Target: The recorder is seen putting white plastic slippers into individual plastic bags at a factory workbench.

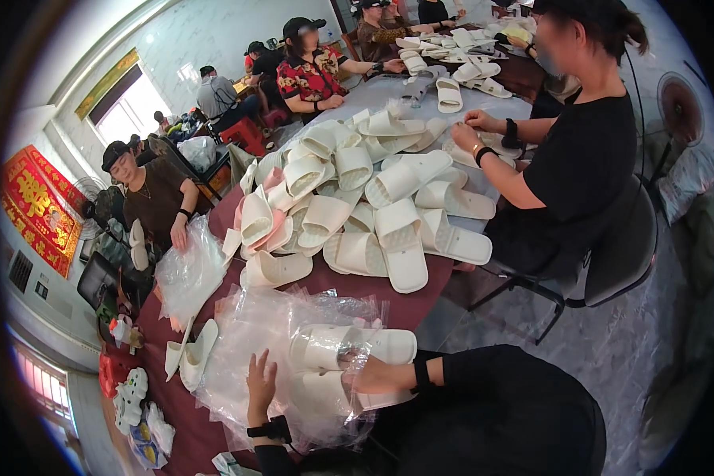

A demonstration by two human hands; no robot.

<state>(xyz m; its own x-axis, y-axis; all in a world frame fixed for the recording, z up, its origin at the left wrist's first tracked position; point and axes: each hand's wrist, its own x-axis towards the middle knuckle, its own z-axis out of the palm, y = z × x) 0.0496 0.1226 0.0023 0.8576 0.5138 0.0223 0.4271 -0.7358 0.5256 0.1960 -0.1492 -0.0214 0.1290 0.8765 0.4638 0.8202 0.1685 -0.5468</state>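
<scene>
A pair of white slippers [393, 346] lies in front of me, side by side, their left parts covered by a clear plastic bag [246, 329]. My right hand [370, 376] reaches in between the two slippers and grips them, its fingertips partly veiled by the shiny film. My left hand [261, 387] is raised over the sheets of bags, fingers spread, holding nothing. Left of the bags rests another pair of white slippers [198, 355], one standing on its edge.
A large heap of white slippers [357, 194], a few pink ones among them, covers the dark red tablecloth [186, 420] beyond the bags. Across the table sits a person beside a loose plastic bag [190, 270]. At the right, a person in black handles slippers from a chair [611, 246].
</scene>
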